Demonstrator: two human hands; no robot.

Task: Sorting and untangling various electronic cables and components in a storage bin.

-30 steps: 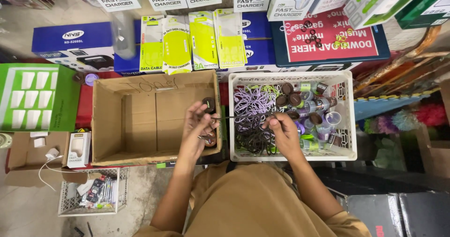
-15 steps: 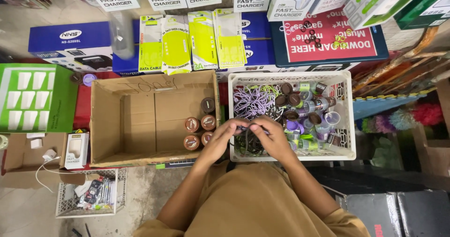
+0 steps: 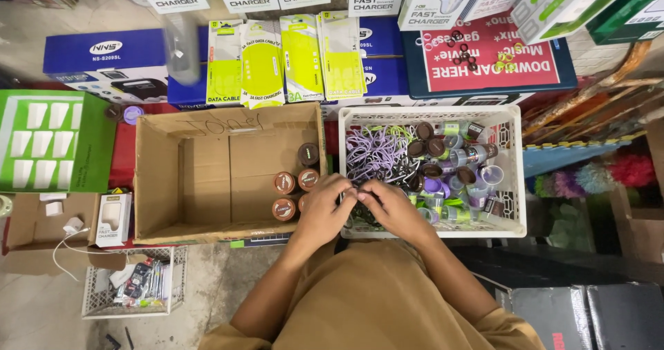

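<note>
- Left hand [image 3: 324,210] and right hand [image 3: 395,208]: fingers curled, meeting over dark cables [image 3: 366,215] at the white crate's [image 3: 515,177] near-left corner; exact grip indiscernible.
- Brown-capped jars [image 3: 294,184] stand in the adjacent cardboard box [image 3: 159,177].

cardboard box [image 3: 207,177] sits centre-left, crate [image 3: 515,177] just right of it; capped tubes [image 3: 294,184] stand inside the box (right side), boxed packages [image 3: 277,59] above.

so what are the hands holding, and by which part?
Cannot tell: left hand and right hand meet at the white crate edge, fingers hiding whatever is pinched.
</note>
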